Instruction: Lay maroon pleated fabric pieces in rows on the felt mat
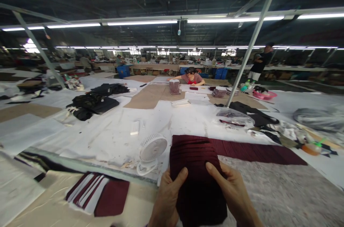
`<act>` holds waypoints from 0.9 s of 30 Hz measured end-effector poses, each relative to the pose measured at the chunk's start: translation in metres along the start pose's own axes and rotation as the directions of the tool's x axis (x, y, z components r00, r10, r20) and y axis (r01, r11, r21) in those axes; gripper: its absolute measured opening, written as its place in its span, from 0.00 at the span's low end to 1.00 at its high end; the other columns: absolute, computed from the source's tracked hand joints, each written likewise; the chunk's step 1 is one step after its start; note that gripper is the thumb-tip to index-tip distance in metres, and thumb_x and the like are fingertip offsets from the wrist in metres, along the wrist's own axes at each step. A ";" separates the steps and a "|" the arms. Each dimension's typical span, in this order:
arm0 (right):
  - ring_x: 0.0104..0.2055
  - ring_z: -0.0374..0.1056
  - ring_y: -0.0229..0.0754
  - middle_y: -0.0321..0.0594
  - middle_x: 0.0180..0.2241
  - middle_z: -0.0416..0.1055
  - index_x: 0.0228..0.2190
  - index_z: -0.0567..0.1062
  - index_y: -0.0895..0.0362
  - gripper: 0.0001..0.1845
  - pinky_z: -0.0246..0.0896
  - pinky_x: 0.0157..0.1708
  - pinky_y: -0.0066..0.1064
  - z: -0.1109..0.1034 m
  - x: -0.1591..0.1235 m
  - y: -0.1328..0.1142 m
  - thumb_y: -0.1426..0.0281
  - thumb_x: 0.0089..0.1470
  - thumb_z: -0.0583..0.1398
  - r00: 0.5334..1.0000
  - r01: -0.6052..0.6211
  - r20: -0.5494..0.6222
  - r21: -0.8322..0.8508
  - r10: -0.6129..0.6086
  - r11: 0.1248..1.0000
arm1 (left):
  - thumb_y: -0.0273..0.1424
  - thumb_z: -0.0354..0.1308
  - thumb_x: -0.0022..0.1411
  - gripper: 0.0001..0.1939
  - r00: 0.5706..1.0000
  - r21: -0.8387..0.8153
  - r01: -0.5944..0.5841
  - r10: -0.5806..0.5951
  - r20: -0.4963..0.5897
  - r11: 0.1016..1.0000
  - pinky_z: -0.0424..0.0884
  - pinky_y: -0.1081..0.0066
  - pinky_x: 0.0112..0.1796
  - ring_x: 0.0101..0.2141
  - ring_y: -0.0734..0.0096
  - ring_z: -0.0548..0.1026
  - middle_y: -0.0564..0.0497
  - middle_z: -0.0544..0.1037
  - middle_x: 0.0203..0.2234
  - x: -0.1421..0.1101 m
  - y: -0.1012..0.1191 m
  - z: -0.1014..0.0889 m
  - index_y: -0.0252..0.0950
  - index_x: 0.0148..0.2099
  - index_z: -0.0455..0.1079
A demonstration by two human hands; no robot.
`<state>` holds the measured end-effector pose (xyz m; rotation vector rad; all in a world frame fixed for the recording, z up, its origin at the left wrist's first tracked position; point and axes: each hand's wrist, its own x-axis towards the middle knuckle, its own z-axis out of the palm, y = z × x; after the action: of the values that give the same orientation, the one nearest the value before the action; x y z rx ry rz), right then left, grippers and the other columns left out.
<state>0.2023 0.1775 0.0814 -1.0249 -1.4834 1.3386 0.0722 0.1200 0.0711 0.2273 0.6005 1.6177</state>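
I hold a thick stack of dark maroon fabric pieces [197, 173] upright in front of me, low in the middle of the view. My left hand [167, 198] grasps its left edge, thumb pressed across the front; my right hand [233, 193] grasps the right edge the same way. My other fingers are hidden behind the stack, and both wrists are cut off by the bottom edge. The foot of the stack is also cut off, so I cannot tell whether it rests on the desk [113, 137].

Behind the stack, a long row of more maroon pieces [255, 151] lies overlapped on the desk, running off to the right. Just left of the stack stands a small white fan [152, 151], tilted back. Lower left, a few maroon and white strips [98, 193] lie fanned out on a cream sheet.

The desk is wide and covered in white paper. Farther out lie piles of black cloth [92, 103] on the left and clear plastic bags [235, 116] on the right; what they hold is hard to make out. An orange object [311, 148] at the right is too blurred to name.

Across the desk, a seated person [192, 76] leans over work. A second person [260, 62] stands far right, beyond a slanted metal pole [251, 46]. Long strip lights run overhead.
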 end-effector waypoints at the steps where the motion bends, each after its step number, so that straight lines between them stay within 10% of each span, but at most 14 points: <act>1: 0.37 0.68 0.50 0.40 0.29 0.76 0.32 0.80 0.55 0.14 0.64 0.36 0.34 0.000 0.000 0.000 0.59 0.48 0.63 1.000 0.010 -0.003 -0.007 -0.010 1.000 | 0.28 0.64 0.52 0.28 1.000 0.000 -0.005 0.005 -0.012 1.000 0.70 0.60 0.47 0.42 0.57 0.76 0.44 0.80 0.36 0.000 -0.001 0.000 0.35 0.55 0.65; 27: 0.41 0.68 0.49 0.43 0.38 0.75 0.29 0.82 0.54 0.13 0.64 0.40 0.34 -0.003 -0.008 0.002 0.58 0.49 0.62 0.992 0.122 -0.017 -0.075 -0.124 0.990 | 0.27 0.61 0.55 0.14 0.999 0.084 0.040 -0.041 0.002 0.996 0.69 0.63 0.47 0.41 0.62 0.76 0.45 0.80 0.34 -0.008 0.007 0.000 0.33 0.45 0.73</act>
<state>0.2073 0.1712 0.0786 -0.9748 -1.5633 1.1903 0.0668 0.1115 0.0761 0.2784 0.6675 1.5544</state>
